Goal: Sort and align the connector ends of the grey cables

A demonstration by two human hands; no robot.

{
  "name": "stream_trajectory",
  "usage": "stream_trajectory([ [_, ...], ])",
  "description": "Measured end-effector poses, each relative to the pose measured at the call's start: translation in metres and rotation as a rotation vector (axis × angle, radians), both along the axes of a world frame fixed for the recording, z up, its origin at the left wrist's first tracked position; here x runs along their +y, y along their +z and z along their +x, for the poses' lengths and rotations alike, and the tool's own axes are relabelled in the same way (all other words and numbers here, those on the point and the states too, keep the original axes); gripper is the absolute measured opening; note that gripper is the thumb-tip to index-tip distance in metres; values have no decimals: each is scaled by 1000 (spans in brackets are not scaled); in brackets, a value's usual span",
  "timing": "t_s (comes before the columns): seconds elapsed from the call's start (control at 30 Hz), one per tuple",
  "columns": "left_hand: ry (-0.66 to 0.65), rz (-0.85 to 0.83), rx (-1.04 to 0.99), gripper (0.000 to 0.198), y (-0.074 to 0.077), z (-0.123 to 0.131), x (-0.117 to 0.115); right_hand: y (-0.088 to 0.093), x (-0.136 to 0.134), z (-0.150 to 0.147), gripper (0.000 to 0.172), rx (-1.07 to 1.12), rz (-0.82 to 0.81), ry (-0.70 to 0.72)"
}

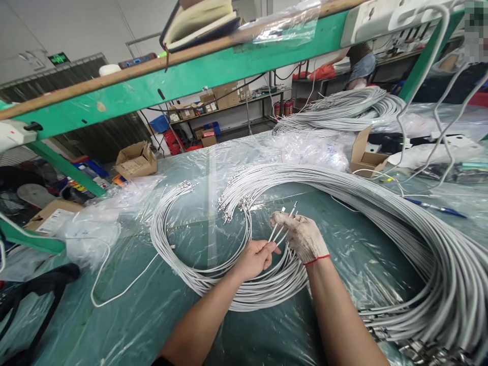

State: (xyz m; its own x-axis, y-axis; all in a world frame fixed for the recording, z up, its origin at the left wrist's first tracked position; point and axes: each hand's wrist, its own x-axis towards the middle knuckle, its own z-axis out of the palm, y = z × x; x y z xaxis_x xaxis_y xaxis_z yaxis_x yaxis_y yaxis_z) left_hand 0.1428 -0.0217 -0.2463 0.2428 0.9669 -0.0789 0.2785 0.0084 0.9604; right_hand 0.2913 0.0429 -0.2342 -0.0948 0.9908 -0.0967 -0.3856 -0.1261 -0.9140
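Note:
My bare left hand (254, 259) pinches a few white cables (281, 236) between thumb and fingers. Just to its right, my right hand (303, 235), in a cream knitted glove with a red cuff edge, is closed around the same cables near their metal-tipped ends. Below both hands lies a loose coil of white cables (179, 267), its tips gathered at the upper left. A much thicker bundle of white cables (343, 185) arcs from the middle of the table round to the lower right, with metal connectors at both ends.
Clear plastic sheeting covers the green table (129, 325). A green shelf beam (198, 63) crosses above, carrying a notebook (202, 25) and a power strip (366, 23). Behind are another cable coil (339, 109), an open carton (368, 155) and a blue pen (434, 207). A person (360, 63) stands farther back.

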Motion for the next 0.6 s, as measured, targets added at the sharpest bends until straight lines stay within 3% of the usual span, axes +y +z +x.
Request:
stream_trajectory([
  [0.13,-1,33,35,56,0,1,-3,3,0,-3,29,87,-58,-62],
  [0.23,76,129,61,52,6,-7,-1,6,0,4,31,51,9,68],
  [0.3,210,234,113,45,11,-16,6,6,2,15,32,-3,24,142],
  [0.4,513,388,216,37,12,-33,25,2,9,31,29,-133,-20,-63],
  [0.47,630,415,328,31,6,-40,40,-2,13,37,28,-186,-27,-190],
  [0.53,604,327,507,30,-3,-42,52,-4,16,38,27,-192,-17,-227],
  [0.6,549,247,692,46,-11,-40,55,-5,17,38,26,-187,-13,-243],
])
